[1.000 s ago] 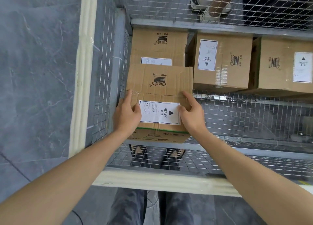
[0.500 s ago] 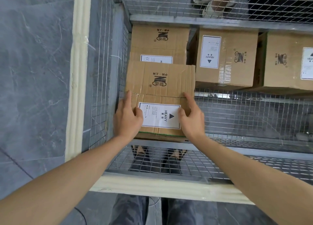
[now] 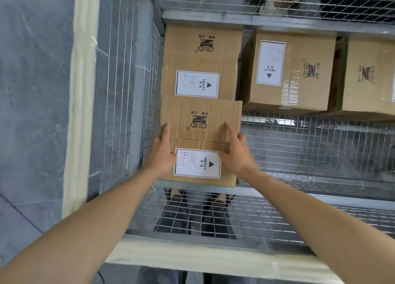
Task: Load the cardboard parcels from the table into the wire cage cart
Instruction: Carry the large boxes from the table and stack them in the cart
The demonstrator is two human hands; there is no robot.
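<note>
From where I stand, the tight spot is at the left. The left wire wall [image 3: 119, 91] of the wire cage cart [image 3: 299, 147] runs just beside the held parcel [image 3: 201, 121]. The left grip [image 3: 162, 153] sits in that narrow gap, thumb on top by the HEAVY label [image 3: 197, 166], one finger laid along the top edge and the rest seemingly wrapped down the side. If the box slides further left, those fingers could be caught between cardboard and mesh.

The held parcel is in the cart's near-left corner. Its far edge touches the far-left parcel [image 3: 201, 48] and its near edge lies along the cart's near frame bar. I cannot tell whether it is fully down on the mesh floor. If it is not, a heavy box let go early could drop with a jolt, or settle tilted on that bar.

The right grip [image 3: 236, 155] clasps the other side the same way, thumb on the label and fingers over the right edge. It has bare mesh beside it and can come away freely. The middle parcel [image 3: 299, 70] and right parcel [image 3: 367, 74] sit at the far side, well clear.
</note>
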